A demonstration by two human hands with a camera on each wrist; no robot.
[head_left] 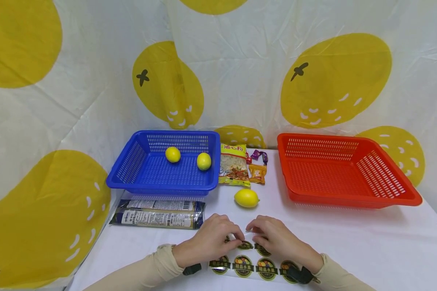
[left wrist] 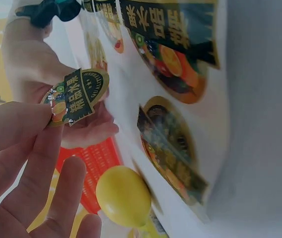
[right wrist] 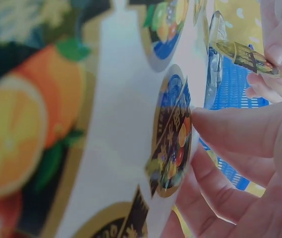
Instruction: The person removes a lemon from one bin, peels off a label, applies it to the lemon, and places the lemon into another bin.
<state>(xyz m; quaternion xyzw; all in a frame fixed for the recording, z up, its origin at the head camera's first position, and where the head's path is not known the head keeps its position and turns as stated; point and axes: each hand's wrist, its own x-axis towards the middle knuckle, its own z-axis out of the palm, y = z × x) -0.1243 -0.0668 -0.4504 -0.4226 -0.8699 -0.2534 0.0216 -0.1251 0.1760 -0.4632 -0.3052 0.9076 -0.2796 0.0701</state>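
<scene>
A clear-backed sheet of round fruit stickers lies on the white table close to the person. The left hand pinches one loose sticker between thumb and forefinger, above the sheet; its other fingers are spread. At the sheet's far edge, the right hand grips the sheet, thumb on the printed face and fingers behind, beside another sticker. Just beyond both hands sits a yellow lemon, touched by neither.
A blue basket at left holds two lemons. Dark long packets lie before it. Between it and a red basket at right are a yellow food packet, an orange snack packet and purple-wrapped sweets.
</scene>
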